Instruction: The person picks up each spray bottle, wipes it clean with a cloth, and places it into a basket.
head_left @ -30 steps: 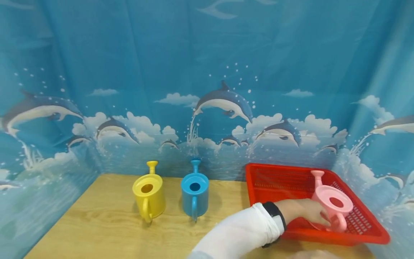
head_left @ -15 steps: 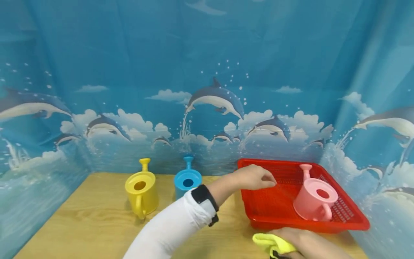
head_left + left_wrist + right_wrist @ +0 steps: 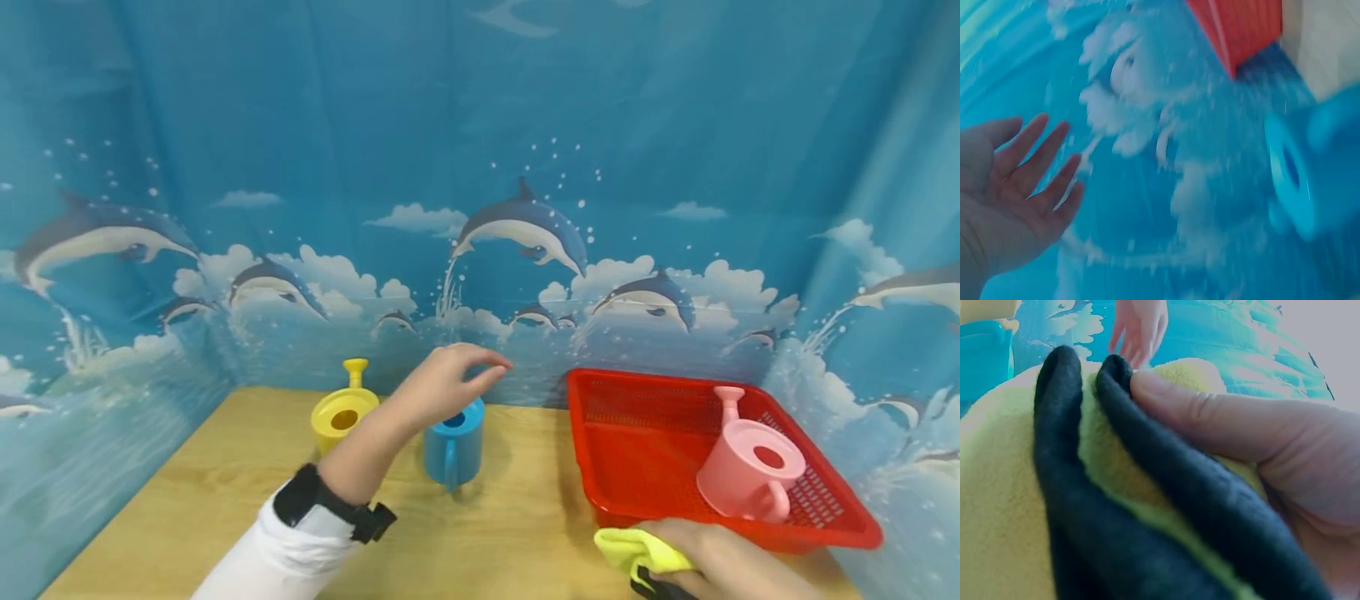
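Two hands are at work over a wooden counter (image 3: 225,492). The left hand (image 3: 442,385) hangs in the air with its fingers loose and spread, gripping nothing; the left wrist view shows the open palm with fingers straight. Right under and just beyond its fingertips stands a blue watering can (image 3: 453,446), upright, handle turned toward the person, its spout hidden behind the hand in the head view. Whether the fingers touch the can cannot be told; in the left wrist view the can (image 3: 1313,181) sits apart from the palm, blurred.

Just left of that hand, partly hidden by the wrist, stands a yellow watering can (image 3: 341,414), upright, near the blue one but not touching it. A black band (image 3: 330,508) wraps the left wrist above a white sleeve (image 3: 277,558).

The right hand (image 3: 720,558) lies low at the near edge of the counter, fingers curled around a yellow cloth (image 3: 633,550) with dark trim; the right wrist view shows the thumb (image 3: 1210,415) pressed on the folded cloth (image 3: 1010,506).

Directly beyond the right hand sits a red basket (image 3: 645,442), its near rim just beside the cloth. A pink watering can (image 3: 750,479) stands inside it, tilted, toward its right side. A blue dolphin-print curtain (image 3: 480,167) backs the counter behind both hands.
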The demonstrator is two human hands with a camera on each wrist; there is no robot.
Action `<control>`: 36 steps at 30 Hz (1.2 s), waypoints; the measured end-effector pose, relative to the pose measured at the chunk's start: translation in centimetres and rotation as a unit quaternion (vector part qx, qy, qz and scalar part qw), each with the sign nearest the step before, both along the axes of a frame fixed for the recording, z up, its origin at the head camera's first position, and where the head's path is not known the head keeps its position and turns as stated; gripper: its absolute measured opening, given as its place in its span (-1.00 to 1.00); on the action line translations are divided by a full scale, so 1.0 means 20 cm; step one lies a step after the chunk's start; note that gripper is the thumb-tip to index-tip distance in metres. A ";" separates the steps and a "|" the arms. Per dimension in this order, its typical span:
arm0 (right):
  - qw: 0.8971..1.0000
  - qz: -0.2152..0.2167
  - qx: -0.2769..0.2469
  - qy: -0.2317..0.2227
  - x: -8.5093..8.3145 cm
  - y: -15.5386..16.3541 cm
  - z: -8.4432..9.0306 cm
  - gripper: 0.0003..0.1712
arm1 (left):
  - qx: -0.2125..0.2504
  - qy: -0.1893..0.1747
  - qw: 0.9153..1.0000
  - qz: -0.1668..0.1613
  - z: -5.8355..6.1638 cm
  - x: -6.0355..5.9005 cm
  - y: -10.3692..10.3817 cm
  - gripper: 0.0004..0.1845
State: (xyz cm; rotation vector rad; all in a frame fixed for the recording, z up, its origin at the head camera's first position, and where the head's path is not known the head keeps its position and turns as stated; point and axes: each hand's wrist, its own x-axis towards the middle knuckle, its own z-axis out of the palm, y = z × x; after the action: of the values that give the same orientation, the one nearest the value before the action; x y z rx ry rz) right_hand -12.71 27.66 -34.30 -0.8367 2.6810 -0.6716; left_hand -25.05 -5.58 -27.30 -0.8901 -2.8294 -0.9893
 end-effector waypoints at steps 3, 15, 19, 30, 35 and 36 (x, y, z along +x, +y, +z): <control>1.000 -0.018 0.015 -0.009 -0.01 0.01 0.00 -0.71 | -0.005 0.010 1.000 0.028 0.00 0.02 -0.14 -0.64; 1.000 -0.009 0.021 0.002 -0.03 -0.01 0.00 -0.69 | 0.025 0.051 0.989 0.134 -0.16 0.15 -0.55 -0.47; 1.000 -0.020 0.023 -0.004 -0.03 -0.01 -0.01 -0.64 | 0.045 -0.003 0.982 0.185 -0.25 0.20 -0.66 -0.31; 0.999 -0.030 0.027 0.020 -0.03 -0.04 -0.01 -0.58 | 0.126 -0.122 0.946 0.271 -0.51 0.28 -0.79 -0.10; 0.999 -0.034 0.030 0.023 -0.03 -0.04 -0.01 -0.57 | 0.140 -0.133 0.939 0.284 -0.60 0.27 -0.78 -0.07; 0.999 -0.034 0.030 0.020 -0.03 -0.04 -0.01 -0.57 | 0.143 -0.136 0.938 0.286 -0.61 0.26 -0.77 -0.07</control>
State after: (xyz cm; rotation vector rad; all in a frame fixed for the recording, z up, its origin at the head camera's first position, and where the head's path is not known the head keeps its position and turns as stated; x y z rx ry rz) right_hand -13.32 26.81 -34.54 -0.7535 2.7618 -0.5936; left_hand -19.80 -21.02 -39.58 0.1105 -2.7553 -1.4398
